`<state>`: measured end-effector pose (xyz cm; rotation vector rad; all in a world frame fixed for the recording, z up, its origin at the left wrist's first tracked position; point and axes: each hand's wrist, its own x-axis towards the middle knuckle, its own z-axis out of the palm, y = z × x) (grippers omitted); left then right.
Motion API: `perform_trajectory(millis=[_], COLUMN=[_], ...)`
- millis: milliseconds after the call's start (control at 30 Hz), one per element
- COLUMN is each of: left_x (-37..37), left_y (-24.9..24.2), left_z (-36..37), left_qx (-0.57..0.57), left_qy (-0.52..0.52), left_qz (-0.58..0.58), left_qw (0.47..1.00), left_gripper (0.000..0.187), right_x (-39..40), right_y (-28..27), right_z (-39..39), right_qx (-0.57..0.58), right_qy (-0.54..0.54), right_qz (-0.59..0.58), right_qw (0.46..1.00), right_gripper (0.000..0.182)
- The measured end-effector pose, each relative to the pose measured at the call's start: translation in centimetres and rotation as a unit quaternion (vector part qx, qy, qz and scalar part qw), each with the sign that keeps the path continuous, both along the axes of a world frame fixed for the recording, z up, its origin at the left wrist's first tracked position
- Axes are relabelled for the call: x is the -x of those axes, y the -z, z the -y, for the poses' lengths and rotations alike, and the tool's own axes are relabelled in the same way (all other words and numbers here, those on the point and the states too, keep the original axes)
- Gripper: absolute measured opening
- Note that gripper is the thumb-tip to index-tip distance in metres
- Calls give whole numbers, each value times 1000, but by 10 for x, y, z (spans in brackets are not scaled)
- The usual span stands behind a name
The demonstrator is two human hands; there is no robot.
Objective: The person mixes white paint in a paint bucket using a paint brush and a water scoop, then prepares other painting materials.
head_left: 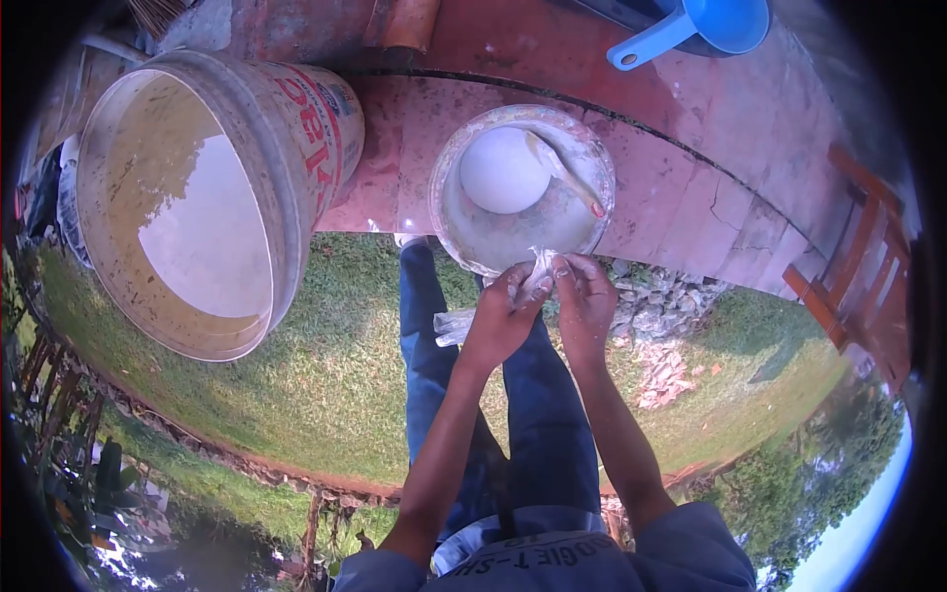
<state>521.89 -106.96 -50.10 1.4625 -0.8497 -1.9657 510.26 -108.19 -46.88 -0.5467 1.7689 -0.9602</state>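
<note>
L grip (505, 314) & R grip (586, 308) nearly tog., fingertips (560, 267) pinched, forearms (445, 431) angled inwd.

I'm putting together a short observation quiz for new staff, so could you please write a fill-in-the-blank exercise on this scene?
1. Counting the left hand and the right hand, the number of hands holding the crumpled plastic is ____.
2. In the picture, the smaller bucket stands to the ____ of the larger bucket.
3. The colour of the dipper at the top is ____.

Missing words: two; right; blue.
</note>
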Motion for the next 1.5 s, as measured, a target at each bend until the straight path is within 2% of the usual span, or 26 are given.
perform_trajectory(millis=[33, 167, 233, 367, 433, 467, 533, 600, 700, 833, 933, 1000, 1033, 1100, 1200, 1267, 1333, 1400, 1467, 1500], left_x=[-4, -11, -11, -14, -16, -18, -20, -19, -15, -8, -6, -4, -1, 2, 1, -1, -4, -6, -7, -8], left_y=[-8, -21, -7, 7, 7, 6, 3, -2, 3, 3, 6, 11, 15, 20, 18, 17, 12, 7, 0, -2], left_z=[2, -2, -14, -29, -29, -27, -21, -19, -23, -21, -19, -20, -21, -26, -25, -21, -18, -15, -10, -9], left_qx=[44, 32, 19, 7, -103, -102, -200, -206, -168, -164, -141, -117, -75, -34, -19, 25, 10, -6, -22, -22], left_qy=[44, 94, 51, 63, -4, -2, -39, -61, -44, -84, -89, -79, -74, -67, -21, 44, 55, 65, 41, 40], left_qz=[49, 70, 34, -30, -122, -123, -193, -208, -155, -103, -82, -70, -49, -27, 35, 116, 120, 124, 55, 56], left_qw=[997, 993, 998, 998, 987, 987, 960, 954, 973, 977, 983, 987, 993, 997, 999, 992, 991, 990, 997, 997], left_gripper=[29, 30, 35, 32, 38, 38, 47, 44, 39, 29, 24, 23, 22, 22, 26, 30, 31, 31, 34, 34], right_x=[1, -1, -1, 8, 8, 7, 9, 10, 11, 11, 10, 9, 10, 14, 19, 17, 19, 21, 19, 19], right_y=[1, -6, -7, 1, -1, -1, 5, 16, 23, 25, 17, 13, 13, 13, 38, 31, 30, 34, 26, 22], right_z=[-2, -5, -2, 8, 16, 19, 23, 23, 22, 18, 10, 6, 4, 1, -6, 5, 10, 11, 17, 19], right_qx=[-5, -7, -5, 28, 31, 35, 24, 17, 12, 1, -42, -138, -139, -114, -84, -113, -142, -178, -177, -175], right_qy=[-4, -22, -29, -43, -58, -75, -94, -117, -116, -114, -116, -110, -109, -211, -268, -281, -293, -354, -353, -352], right_qz=[-11, -11, -9, -33, -32, -30, -36, -24, 6, 2, -15, 67, 67, 84, 57, 67, 77, 46, 62, 75], right_qw=[1000, 1000, 1000, 998, 997, 996, 995, 993, 993, 994, 992, 982, 982, 967, 958, 951, 942, 917, 917, 917], right_gripper=[13, 14, 14, 16, 16, 16, 15, 17, 19, 24, 28, 31, 31, 29, 31, 32, 33, 35, 37, 38])
